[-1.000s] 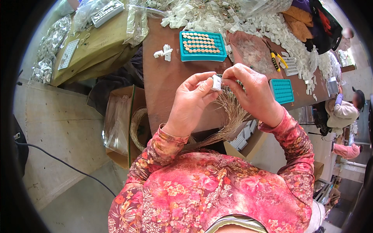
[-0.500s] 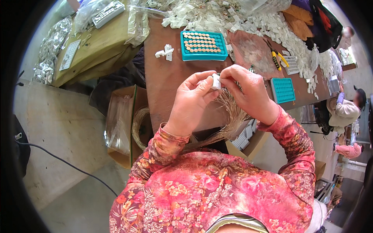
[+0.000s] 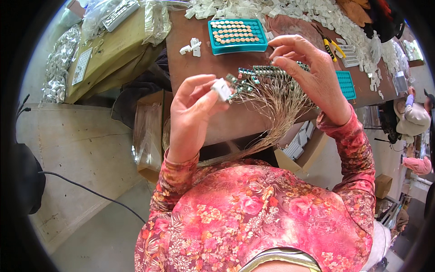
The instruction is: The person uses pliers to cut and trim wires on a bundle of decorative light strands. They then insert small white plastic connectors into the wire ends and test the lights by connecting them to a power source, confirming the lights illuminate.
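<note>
The left hand pinches a white connector above the bench. The right hand, fingers loosely open, reaches the wire bundle; best pick one wire, steadying the connector.

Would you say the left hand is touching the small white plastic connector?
Touching: the head view shows the left hand pinching the white connector between thumb and fingertips.

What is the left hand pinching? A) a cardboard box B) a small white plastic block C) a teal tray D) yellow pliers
B: the left hand pinches a small white plastic block between thumb and fingertips, above the brown table.
</note>
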